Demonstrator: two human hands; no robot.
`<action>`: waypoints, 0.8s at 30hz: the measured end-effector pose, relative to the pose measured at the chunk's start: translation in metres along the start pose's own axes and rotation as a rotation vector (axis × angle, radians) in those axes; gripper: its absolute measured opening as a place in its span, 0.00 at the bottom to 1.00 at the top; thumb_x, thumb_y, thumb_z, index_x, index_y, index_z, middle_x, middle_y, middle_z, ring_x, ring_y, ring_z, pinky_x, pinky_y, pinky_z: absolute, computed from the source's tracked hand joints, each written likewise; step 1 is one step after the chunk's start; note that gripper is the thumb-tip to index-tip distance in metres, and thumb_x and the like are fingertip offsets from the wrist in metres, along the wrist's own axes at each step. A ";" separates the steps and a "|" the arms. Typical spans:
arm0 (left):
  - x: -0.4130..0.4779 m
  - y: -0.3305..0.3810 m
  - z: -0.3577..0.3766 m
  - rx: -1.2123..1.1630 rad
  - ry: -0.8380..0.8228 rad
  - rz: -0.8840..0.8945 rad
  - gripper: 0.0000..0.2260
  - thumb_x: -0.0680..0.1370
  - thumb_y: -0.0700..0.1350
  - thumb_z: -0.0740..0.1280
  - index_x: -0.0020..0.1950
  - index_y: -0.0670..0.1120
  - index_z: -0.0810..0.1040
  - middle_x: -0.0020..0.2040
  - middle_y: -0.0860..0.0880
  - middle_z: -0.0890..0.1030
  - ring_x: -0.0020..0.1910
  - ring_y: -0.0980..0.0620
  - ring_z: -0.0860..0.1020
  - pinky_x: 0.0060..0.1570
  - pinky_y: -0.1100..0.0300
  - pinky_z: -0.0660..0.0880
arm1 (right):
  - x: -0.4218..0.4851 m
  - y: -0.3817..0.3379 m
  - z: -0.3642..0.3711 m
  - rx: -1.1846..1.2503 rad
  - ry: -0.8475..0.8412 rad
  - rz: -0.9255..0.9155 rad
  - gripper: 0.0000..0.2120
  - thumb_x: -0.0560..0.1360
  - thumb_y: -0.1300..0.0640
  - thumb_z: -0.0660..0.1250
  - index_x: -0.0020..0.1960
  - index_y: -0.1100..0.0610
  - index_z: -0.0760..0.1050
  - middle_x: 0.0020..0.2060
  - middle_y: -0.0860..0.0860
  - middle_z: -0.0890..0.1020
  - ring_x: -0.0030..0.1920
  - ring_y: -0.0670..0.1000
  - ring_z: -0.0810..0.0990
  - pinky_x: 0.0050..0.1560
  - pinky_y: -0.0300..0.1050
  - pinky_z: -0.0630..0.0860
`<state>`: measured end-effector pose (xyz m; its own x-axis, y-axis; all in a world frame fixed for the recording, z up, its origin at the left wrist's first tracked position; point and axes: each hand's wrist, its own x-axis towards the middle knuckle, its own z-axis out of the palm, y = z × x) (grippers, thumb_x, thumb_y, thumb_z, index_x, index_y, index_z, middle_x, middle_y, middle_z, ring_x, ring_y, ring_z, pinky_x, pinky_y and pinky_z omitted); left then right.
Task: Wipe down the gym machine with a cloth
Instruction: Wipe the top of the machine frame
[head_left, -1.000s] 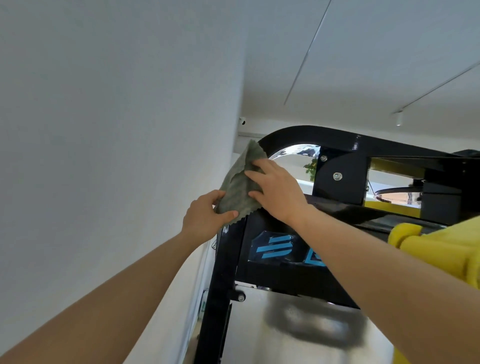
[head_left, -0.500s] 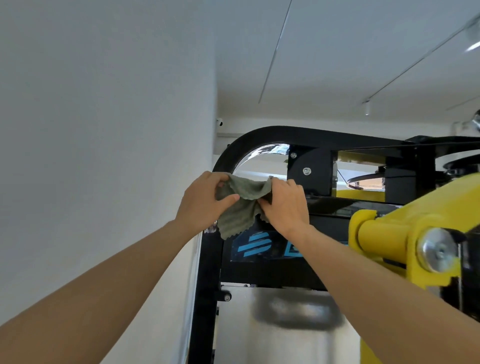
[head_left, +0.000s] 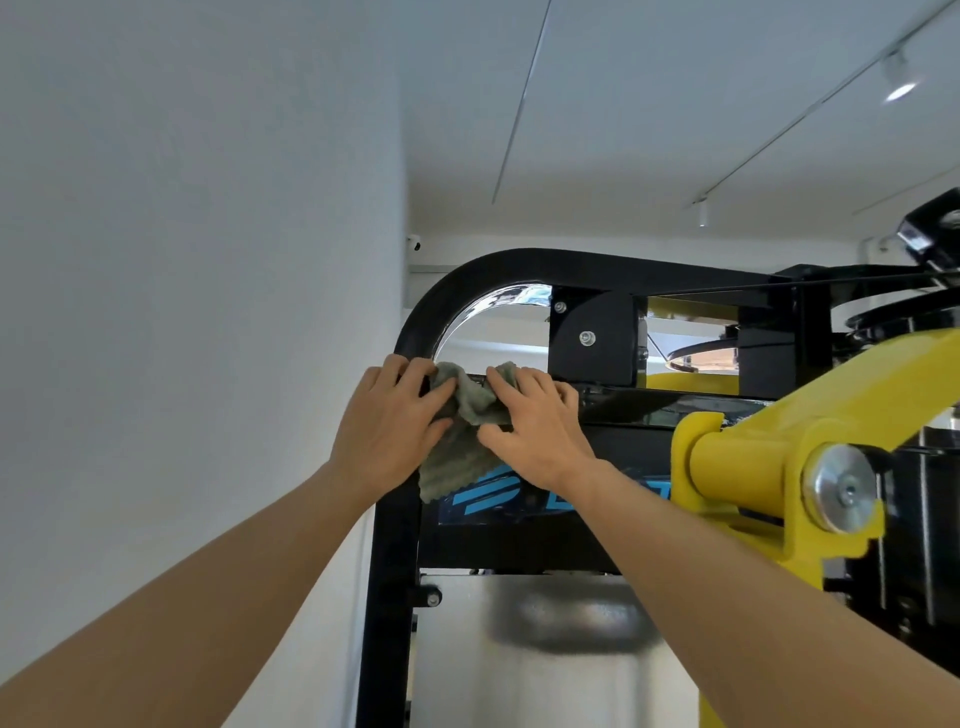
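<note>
**A:** The fingers (head_left: 415, 370) of the left hand (head_left: 387, 431): how do they lie?

**B:** They are bent over the top of the cloth (head_left: 457, 457) with the thumb coming up from below, so the cloth is pinched between them. The right hand (head_left: 537, 431) does much the same. Its fingers lie over the cloth's other end, curving a little onto the black crossbar (head_left: 639, 405), and its thumb pins the fabric from underneath.

**A:** And where is the cloth?

**B:** It is bunched between the two hands, against the machine frame (head_left: 457, 283) where the curved upright meets the crossbar. The left hand is at its nine o'clock and the right hand at its three. A loose corner hangs toward six o'clock, over part of a blue sticker (head_left: 483, 496).

**A:** What about the arms?

**B:** Both forearms are bare and raised. They come in from seven and five o'clock in the view and close in toward each other at the wrists. The backs of both hands face the camera.

**A:** What's around them?

**B:** A yellow arm (head_left: 753, 431) of the machine is at the right hand's three to four o'clock. There is a white wall (head_left: 182, 260) at nine and a shiny metal panel (head_left: 545, 665) at six.
</note>
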<state>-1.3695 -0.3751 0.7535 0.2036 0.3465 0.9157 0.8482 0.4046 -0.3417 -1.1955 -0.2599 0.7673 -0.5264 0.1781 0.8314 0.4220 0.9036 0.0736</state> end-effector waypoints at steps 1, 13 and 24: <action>-0.002 -0.003 -0.001 0.013 0.000 -0.021 0.21 0.77 0.54 0.71 0.67 0.47 0.79 0.61 0.44 0.79 0.57 0.42 0.75 0.54 0.48 0.74 | 0.001 -0.002 0.000 0.025 0.019 0.023 0.34 0.75 0.36 0.51 0.78 0.49 0.64 0.70 0.48 0.70 0.72 0.50 0.60 0.74 0.53 0.52; 0.004 -0.003 -0.002 0.027 0.035 -0.074 0.23 0.80 0.60 0.59 0.64 0.45 0.80 0.60 0.45 0.80 0.55 0.44 0.75 0.50 0.49 0.73 | 0.003 -0.007 0.022 -0.120 0.259 0.232 0.24 0.80 0.38 0.60 0.73 0.47 0.69 0.66 0.45 0.76 0.70 0.54 0.65 0.68 0.57 0.60; 0.059 0.043 0.017 -0.043 -0.065 0.097 0.25 0.79 0.62 0.60 0.66 0.47 0.79 0.62 0.48 0.79 0.61 0.44 0.73 0.59 0.47 0.71 | -0.020 0.016 0.011 -0.066 0.425 0.675 0.24 0.82 0.43 0.60 0.75 0.48 0.66 0.74 0.42 0.68 0.70 0.54 0.61 0.56 0.47 0.53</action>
<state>-1.3295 -0.3233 0.7891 0.2548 0.4366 0.8628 0.8465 0.3306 -0.4173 -1.1863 -0.2447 0.7464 0.1793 0.5023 0.8459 0.5991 0.6263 -0.4989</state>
